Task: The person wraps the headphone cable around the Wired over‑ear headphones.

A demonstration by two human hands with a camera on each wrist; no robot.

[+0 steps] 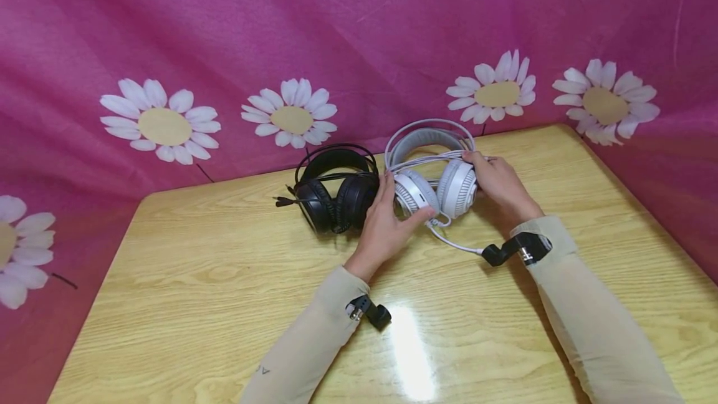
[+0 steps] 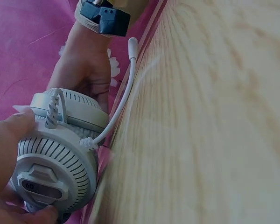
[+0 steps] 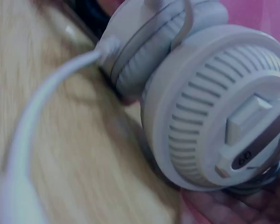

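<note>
A white headset (image 1: pixel 460 191) with a boom microphone is held between both hands near the back of the table. My left hand (image 1: pixel 386 224) grips its left ear cup, thumb on the near side and fingers on the outer side. Around the right ear cup curls my right hand (image 1: pixel 500 184), partly hidden behind it in the right wrist view. The ear cup (image 3: pixel 200 116) there shows a slotted outer shell. The microphone (image 2: pixel 133 48) sticks out on a curved white arm. Gathered white cable runs across the headset below its headband.
Just left of the white headset, a black headset (image 1: pixel 315 207) sits on the wooden table (image 1: pixel 213 292), its cable plugs pointing left. A pink cloth (image 1: pixel 359 30) with daisies hangs behind the table.
</note>
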